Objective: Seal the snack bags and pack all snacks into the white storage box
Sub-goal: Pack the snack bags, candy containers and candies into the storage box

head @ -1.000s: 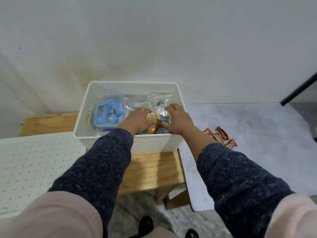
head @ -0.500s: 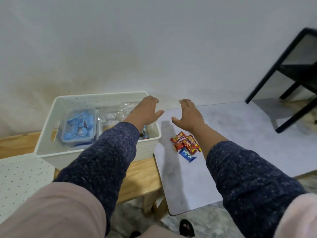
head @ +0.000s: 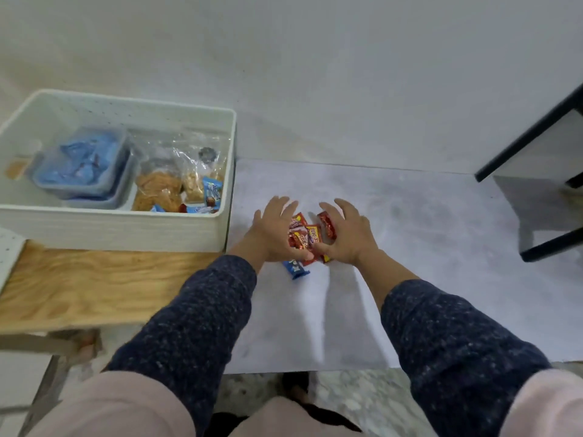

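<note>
Both hands, left (head: 272, 230) and right (head: 346, 234), are cupping unclenched around the red snack packets (head: 307, 236) on the grey counter (head: 441, 247), right of the white storage box (head: 220, 171); next move likely calls for scooping them together, blue packet (head: 295, 269) included.

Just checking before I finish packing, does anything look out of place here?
Only the leftovers: a pile of red snack packets and one blue packet lie loose on the grey mat, outside the white storage box. Both hands cup the pile.
</note>
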